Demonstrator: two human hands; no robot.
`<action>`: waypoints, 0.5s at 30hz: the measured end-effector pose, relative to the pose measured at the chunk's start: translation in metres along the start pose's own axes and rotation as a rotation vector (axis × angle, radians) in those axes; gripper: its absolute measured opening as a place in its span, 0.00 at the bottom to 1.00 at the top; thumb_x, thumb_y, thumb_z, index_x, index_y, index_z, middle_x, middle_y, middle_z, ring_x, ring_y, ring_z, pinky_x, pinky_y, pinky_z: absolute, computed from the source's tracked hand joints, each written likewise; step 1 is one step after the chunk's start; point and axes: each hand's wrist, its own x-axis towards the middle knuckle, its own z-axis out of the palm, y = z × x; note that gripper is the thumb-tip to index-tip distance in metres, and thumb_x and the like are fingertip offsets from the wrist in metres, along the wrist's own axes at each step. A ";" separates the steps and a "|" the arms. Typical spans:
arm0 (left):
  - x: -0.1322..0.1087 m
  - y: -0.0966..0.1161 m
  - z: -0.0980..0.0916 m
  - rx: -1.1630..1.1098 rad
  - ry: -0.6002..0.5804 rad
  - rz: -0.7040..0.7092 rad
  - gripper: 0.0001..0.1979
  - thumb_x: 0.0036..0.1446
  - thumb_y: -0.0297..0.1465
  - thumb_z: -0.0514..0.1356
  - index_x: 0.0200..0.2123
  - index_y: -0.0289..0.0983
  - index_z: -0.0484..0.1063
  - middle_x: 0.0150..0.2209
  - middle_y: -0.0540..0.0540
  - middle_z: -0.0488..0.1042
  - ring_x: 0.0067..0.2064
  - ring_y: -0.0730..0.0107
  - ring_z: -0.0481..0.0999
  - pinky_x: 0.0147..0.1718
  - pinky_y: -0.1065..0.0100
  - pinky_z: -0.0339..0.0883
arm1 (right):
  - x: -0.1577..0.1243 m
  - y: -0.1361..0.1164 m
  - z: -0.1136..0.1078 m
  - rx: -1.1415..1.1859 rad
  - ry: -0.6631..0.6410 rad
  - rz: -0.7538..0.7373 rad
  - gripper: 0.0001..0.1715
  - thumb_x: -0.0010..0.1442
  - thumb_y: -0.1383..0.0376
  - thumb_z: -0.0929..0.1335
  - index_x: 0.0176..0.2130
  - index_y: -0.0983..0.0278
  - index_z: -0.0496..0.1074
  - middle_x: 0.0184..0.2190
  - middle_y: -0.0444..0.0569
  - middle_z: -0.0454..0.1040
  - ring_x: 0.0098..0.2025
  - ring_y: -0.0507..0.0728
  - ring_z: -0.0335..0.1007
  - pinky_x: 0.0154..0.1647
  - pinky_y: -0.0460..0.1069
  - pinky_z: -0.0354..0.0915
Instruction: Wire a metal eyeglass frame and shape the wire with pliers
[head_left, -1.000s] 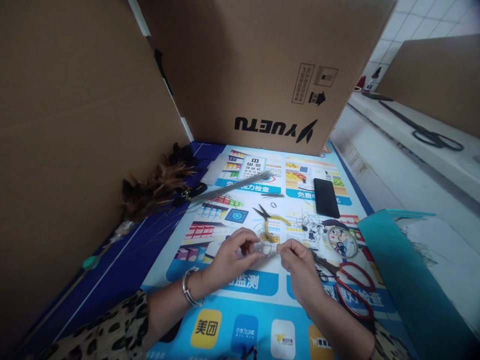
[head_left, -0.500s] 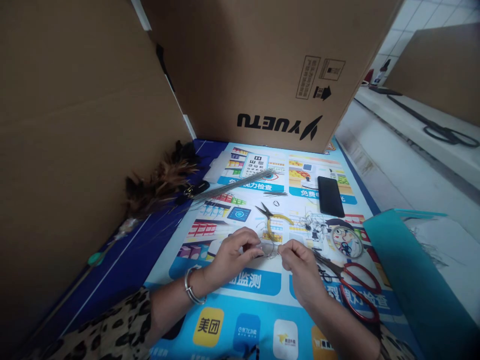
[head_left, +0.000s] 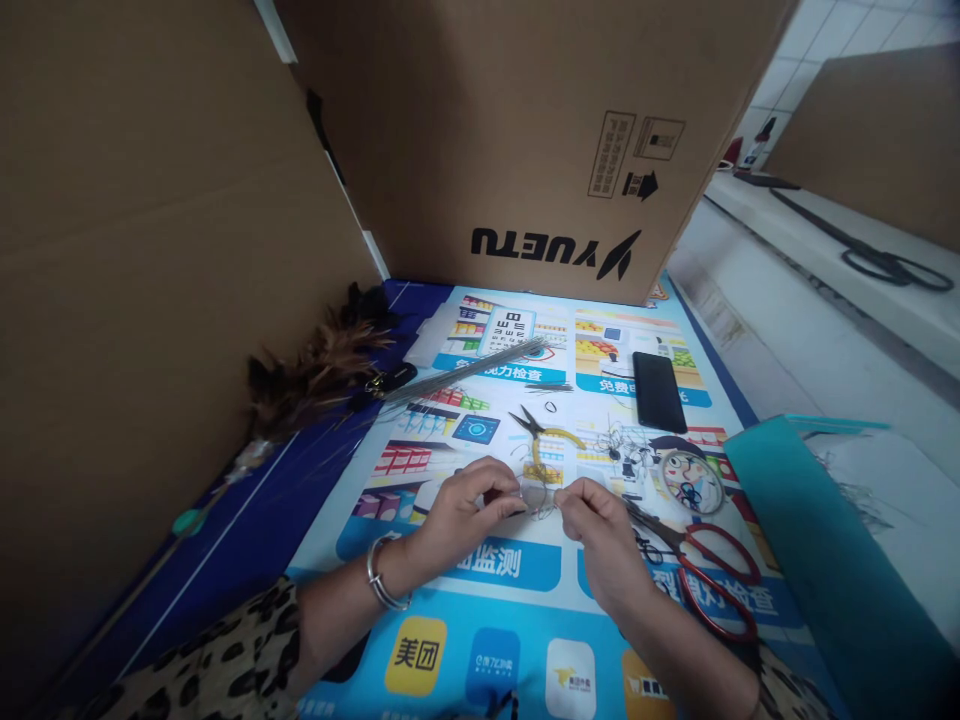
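Just below the middle of the frame, a small bent wire piece was held above the printed mat, pinched from both sides. Its left end was clamped between thumb and fingertips of the left hand, and its right end was gripped the same way by the right hand; both hands were closed on it, with the fingertips nearly meeting. The wire's exact shape could not be made out. A metal bangle was worn on the left wrist, and a leopard-print sleeve was seen at the lower left.

Just above the hands, yellow-handled pliers were laid on the mat, with a small dark ring just above them. To the right of the pliers, a tangle of loose wire bits was scattered. Red-handled scissors were lying at the lower right, close beside the right hand. A black phone was placed face down further up the mat, right of centre. A bundle of straight wires was stretched slantwise left of centre, its lower end near a brown feather duster. A teal folder was stood at the right edge. The upper frame was filled by a large cardboard box, and the left side by a cardboard panel.
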 end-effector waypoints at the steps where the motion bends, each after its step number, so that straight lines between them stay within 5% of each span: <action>1: 0.000 -0.001 0.000 0.008 0.005 -0.001 0.04 0.51 0.30 0.62 0.30 0.36 0.70 0.32 0.44 0.71 0.35 0.67 0.70 0.35 0.67 0.65 | 0.000 0.000 0.000 0.003 -0.003 0.003 0.14 0.55 0.61 0.66 0.22 0.63 0.61 0.17 0.38 0.51 0.21 0.49 0.43 0.22 0.46 0.44; 15: 0.001 0.009 -0.007 -0.038 -0.012 -0.086 0.06 0.58 0.30 0.55 0.38 0.35 0.70 0.36 0.45 0.70 0.38 0.69 0.69 0.38 0.68 0.64 | -0.002 -0.001 -0.003 0.007 -0.048 0.012 0.12 0.55 0.62 0.66 0.24 0.64 0.63 0.17 0.38 0.51 0.22 0.49 0.44 0.23 0.46 0.45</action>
